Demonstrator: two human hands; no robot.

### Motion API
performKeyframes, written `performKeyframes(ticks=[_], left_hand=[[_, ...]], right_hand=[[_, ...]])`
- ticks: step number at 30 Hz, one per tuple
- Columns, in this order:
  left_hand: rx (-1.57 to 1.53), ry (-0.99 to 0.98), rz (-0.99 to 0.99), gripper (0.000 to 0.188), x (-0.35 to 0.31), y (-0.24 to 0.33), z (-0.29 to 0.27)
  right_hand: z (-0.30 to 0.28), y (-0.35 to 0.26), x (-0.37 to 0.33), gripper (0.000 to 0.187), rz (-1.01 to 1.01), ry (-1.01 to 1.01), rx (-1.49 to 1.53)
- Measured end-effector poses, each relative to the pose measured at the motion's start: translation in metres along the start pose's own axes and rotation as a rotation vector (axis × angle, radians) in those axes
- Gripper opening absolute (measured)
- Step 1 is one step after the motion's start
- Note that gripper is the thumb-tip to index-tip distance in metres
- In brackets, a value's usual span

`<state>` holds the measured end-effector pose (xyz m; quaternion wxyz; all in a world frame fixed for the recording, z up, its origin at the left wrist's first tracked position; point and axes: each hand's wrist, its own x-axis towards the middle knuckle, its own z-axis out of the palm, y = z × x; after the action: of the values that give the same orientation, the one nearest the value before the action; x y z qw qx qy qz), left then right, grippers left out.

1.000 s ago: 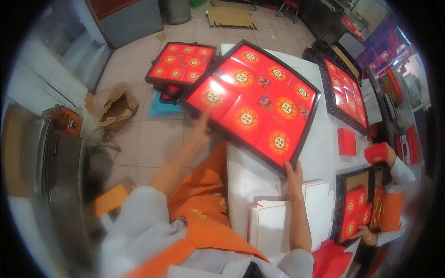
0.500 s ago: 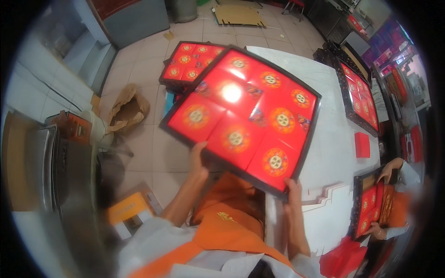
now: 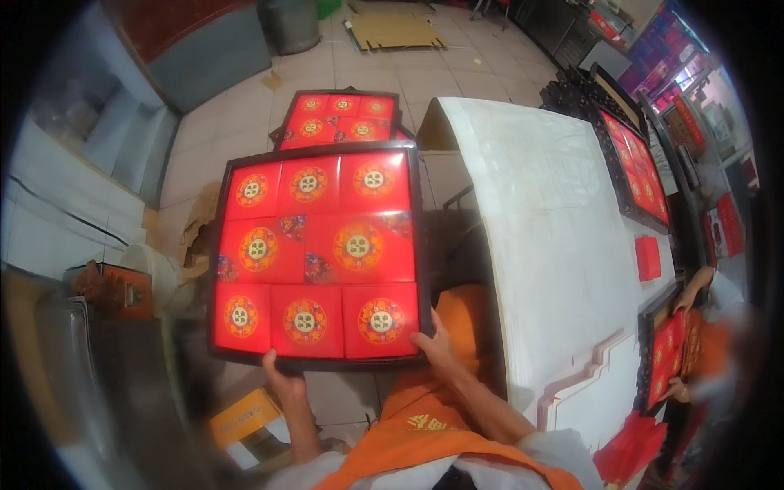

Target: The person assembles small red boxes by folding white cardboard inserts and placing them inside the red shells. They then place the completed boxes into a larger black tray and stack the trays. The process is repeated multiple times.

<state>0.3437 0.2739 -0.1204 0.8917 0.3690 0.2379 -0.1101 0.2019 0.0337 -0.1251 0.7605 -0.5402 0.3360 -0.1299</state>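
A large dark-rimmed gift box (image 3: 282,320) full of red square packets with round orange and gold emblems is held up in front of me. My left hand (image 3: 283,377) grips its near edge toward the left, thumb on the rim. At its near right corner my right hand (image 3: 433,341) is closed on the edge, thumb on top; both hands' other fingers are hidden beneath. Just beyond it stands a stack of similar red-filled boxes (image 3: 339,114), partly covered by the held one.
A white-topped table (image 3: 555,212) stands to my right, with white stepped inserts (image 3: 592,384) and a red box (image 3: 648,257) on it. Another filled box (image 3: 633,167) lies along its far side. A co-worker (image 3: 706,339) handles a box at right. An orange carton (image 3: 249,420) sits low left.
The held box has swung left, away from above the table, and straightened from its slant. Both my hands moved left with it, still gripping its near edge.
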Motion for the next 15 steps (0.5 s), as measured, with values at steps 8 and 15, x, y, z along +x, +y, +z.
performKeyframes(ticks=[8,15], left_hand=[[-0.198,-0.103,-0.038,0.046,0.115,-0.045,0.083],[-0.294,-0.307,0.123,0.046,0.247,-0.098,0.223]], right_hand=[[0.007,-0.11,0.128,0.078,-0.106,-0.052,-0.299],[-0.082,-0.228,0.202,0.064,-0.721,0.026,-1.309]])
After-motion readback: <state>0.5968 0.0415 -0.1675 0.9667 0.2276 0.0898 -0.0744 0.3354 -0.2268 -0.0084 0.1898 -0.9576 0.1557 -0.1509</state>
